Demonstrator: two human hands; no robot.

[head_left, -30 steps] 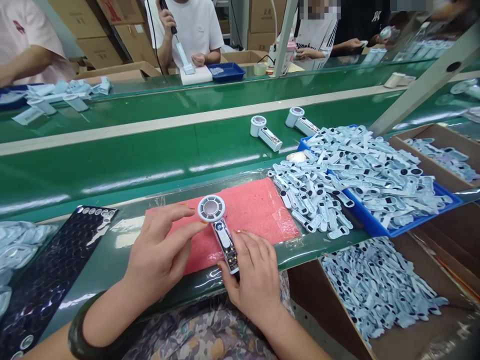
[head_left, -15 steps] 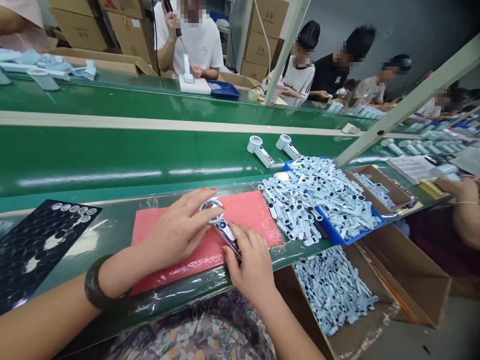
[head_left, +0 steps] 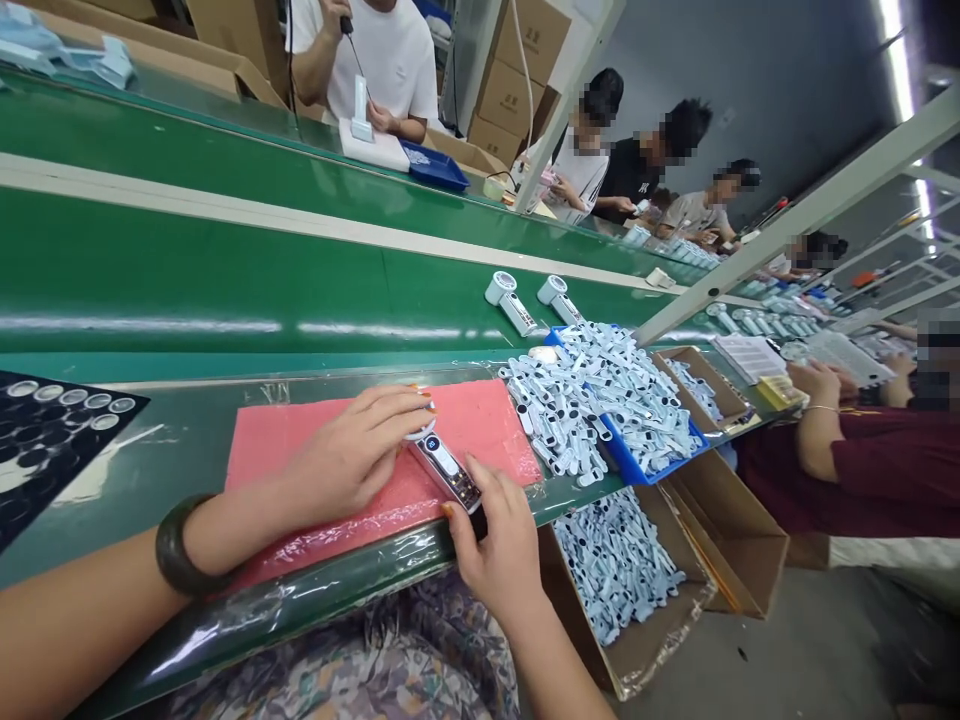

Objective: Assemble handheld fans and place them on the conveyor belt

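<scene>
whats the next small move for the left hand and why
Perhaps lift the left hand off the round head of the handheld fan: it hides most of that head, while the right hand holds the lower end of the handle.

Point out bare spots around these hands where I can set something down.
Bare: the belt left of the two far fans; the bench between the black sheet and the mat; the mat's far-left corner. Crowded: the mat's middle, where the right hand grips a fan and the left hand partly covers its head; then rightward, the parts heap and blue tray.
</scene>
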